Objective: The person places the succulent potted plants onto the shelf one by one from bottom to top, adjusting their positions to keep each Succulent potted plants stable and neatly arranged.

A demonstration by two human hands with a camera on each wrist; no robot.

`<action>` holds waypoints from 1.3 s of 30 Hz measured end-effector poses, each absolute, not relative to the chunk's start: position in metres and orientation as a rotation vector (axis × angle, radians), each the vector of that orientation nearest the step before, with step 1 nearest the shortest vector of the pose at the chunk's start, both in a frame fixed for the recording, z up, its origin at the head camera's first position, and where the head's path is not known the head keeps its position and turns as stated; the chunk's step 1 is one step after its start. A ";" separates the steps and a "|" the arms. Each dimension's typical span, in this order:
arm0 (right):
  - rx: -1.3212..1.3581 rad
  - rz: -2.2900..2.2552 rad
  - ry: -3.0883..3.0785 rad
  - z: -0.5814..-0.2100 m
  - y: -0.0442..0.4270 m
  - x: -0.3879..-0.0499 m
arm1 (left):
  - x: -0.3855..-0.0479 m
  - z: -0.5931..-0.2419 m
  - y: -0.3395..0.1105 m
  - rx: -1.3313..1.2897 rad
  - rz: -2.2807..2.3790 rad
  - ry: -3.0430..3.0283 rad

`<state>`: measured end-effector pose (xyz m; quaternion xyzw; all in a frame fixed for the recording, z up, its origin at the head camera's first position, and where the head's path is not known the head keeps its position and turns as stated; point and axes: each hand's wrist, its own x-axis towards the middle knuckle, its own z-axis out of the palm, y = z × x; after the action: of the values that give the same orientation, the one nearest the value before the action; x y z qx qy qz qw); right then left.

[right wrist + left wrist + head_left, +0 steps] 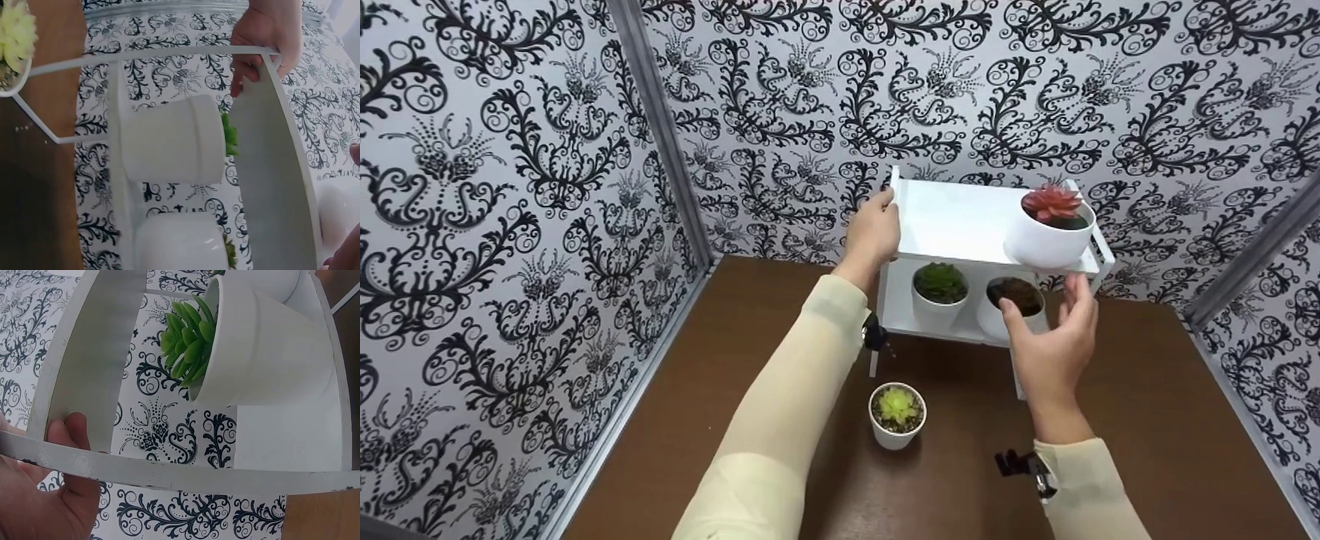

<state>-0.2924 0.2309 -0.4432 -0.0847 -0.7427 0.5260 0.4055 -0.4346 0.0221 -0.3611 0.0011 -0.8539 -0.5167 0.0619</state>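
My left hand (874, 234) grips the upper left side of a white two-tier shelf (952, 214); in the left wrist view its fingers (77, 430) curl round the frame. Near the front right of the shelf, my right hand (1056, 356) has its thumb apart from its fingers, which are close to the top board's edge. Above it, a white pot with a red succulent (1044, 244) sits on the top tier's right end. The lower tier bears a white pot with a green succulent (939, 307) and a rounder white pot (994, 319), partly hidden by my right hand.
A small white pot with a yellow-green succulent (895, 435) stands on the brown table (960, 480), in front of the shelf and between my forearms. Patterned walls (780, 127) with grey metal posts (660, 127) enclose the table behind and at both sides.
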 end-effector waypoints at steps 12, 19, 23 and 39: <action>-0.066 1.382 -1.943 -0.498 0.213 -0.279 | -0.435 -0.361 0.023 0.021 -1.534 -2.597; 0.075 1.478 -2.039 -0.537 0.199 -0.275 | -0.435 -0.361 0.022 0.001 -1.566 -2.604; 0.123 1.500 -2.107 -0.556 0.192 -0.272 | -0.435 -0.361 0.023 0.001 -1.571 -2.607; 0.206 1.507 -2.259 -0.604 0.168 -0.268 | -0.437 -0.361 0.024 0.013 -1.565 -2.583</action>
<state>-0.2683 0.1675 -0.6036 0.0740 -0.8115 0.5412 0.2077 -0.4366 0.0241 -0.3613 0.0043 -0.8536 -0.5173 0.0608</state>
